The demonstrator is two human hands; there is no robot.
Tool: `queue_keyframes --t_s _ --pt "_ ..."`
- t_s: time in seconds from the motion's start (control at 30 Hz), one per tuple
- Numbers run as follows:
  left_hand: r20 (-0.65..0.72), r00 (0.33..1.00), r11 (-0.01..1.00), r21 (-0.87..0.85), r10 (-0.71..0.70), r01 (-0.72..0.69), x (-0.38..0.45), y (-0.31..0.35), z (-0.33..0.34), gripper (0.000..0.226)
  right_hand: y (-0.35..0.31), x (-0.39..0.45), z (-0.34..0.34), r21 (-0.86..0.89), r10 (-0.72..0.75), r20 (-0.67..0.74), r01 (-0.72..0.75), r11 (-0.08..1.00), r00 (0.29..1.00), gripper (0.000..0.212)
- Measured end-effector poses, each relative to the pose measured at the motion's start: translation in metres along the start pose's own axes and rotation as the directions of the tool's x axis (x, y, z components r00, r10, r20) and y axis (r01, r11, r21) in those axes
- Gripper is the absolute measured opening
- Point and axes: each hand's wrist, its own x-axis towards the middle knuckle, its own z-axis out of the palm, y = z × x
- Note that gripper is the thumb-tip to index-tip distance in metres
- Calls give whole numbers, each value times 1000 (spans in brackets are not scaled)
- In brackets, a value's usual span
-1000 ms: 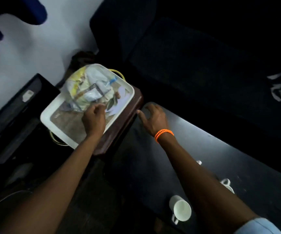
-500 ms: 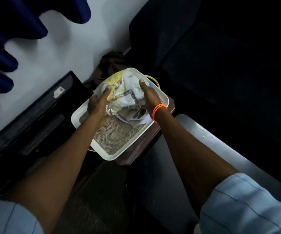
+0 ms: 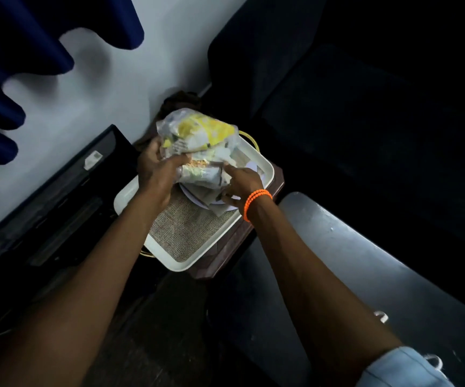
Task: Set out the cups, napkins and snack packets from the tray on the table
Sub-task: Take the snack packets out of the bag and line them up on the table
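Snack packets: I have a clear bag of snack packets point(image 3: 198, 141), yellow wrappers showing through it, lifted off the tray near the middle of the frame, slightly above center.
Left hand: my left hand point(image 3: 157, 169) grips the bag's left side, thumb and fingers curled into the plastic.
Right hand: my right hand point(image 3: 239, 182), with an orange bead bracelet point(image 3: 256, 203) on the wrist, pinches the lower right of the bundle; its fingers are partly hidden, so how firm the hold is I cannot tell.
Tray: the white tray point(image 3: 175, 261) sits on a small brown stand point(image 3: 225, 255) at center frame. Inside it I see a woven mat point(image 3: 186, 233) and, under the bag, white paper that may be napkins point(image 3: 198, 198); I see no cups in it.
Table: the dark table point(image 3: 365, 261) runs along the lower right, just beside the stand. Only white bits at its lower right edge show, possibly cup handles.
Progress: I judge the cups are probably out; the packets are in hand but not yet on the table, and the napkins remain in the tray.
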Motion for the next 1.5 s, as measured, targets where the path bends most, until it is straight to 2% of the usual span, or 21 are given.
queue_keyframes --t_s 0.1,0.2,0.27,0.3,0.4,0.47,0.53,0.6,0.67,0.7,0.77,0.9,0.97,1.0,1.1,1.13,1.2,1.27,1.33,1.4,1.5 --pt "97 934 904 235 344 -358 -26 -2 12 60 -2 -19 -18 372 63 145 -113 921 987 63" --pt "373 759 623 434 534 -651 -56 -14 18 53 -4 -37 -43 607 -64 386 -201 769 920 97" --pt "534 605 405 452 591 -795 -73 -22 22 32 -4 -52 -58 620 -196 519 -209 757 832 91" --pt "596 533 325 428 600 -843 -79 -25 24 28 -1 -57 -64 610 -215 508 -171 774 834 81" --pt "762 434 237 363 481 -901 -95 -33 37 35 12 -66 -87 563 -201 232 37 826 952 40" --pt "829 454 380 325 327 -866 -108 -37 42 37 24 -71 -111 456 -216 -9 196 868 976 34" --pt "827 519 633 287 214 -719 -119 -42 47 27 39 -81 -139 357 -248 -186 300 885 951 52" --pt "713 689 863 258 134 -435 -126 -41 56 6 56 -95 -165 282 -279 -267 352 893 922 60" --pt "480 874 960 202 77 -196 -125 -42 72 12 76 -109 -186 217 -301 -283 367 905 911 57" --pt "382 922 964 218 58 -151 -124 -44 82 14 85 -115 -194 195 -301 -277 360 912 913 56" --pt "351 937 955 280 -8 -96 -128 -52 108 13 101 -121 -203 158 -287 -248 331 930 925 59" --pt "468 836 843 537 -287 -11 -150 -88 153 27 119 -127 -205 144 -223 -114 238 961 968 51" --pt "462 803 811 583 -376 44 -164 -97 160 32 122 -132 -207 134 -180 -139 198 971 974 45" --pt "460 798 808 586 -390 57 -170 -98 162 37 122 -136 -210 110 -160 -181 181 977 970 52" --pt "540 766 832 555 -350 -11 -194 -89 166 40 122 -144 -212 -17 -204 -251 207 978 946 110" --pt "599 730 851 522 -328 -46 -204 -86 168 40 123 -146 -211 -57 -251 -243 244 968 937 110" --pt "679 674 855 500 -291 -136 -220 -85 169 38 123 -150 -210 -136 -329 -249 304 943 911 79" --pt "637 729 816 544 -252 -193 -227 -79 168 32 123 -151 -216 -245 -363 -342 290 925 867 47" --pt "491 862 726 638 -126 -257 -226 -67 166 20 121 -154 -226 -341 -393 -460 250 906 796 30" --pt "381 924 687 666 22 -291 -223 -52 160 14 114 -163 -239 -422 -459 -547 243 873 700 29" --pt "310 938 671 665 153 -329 -224 -37 149 9 100 -189 -249 -520 -619 -598 341 783 509 43"
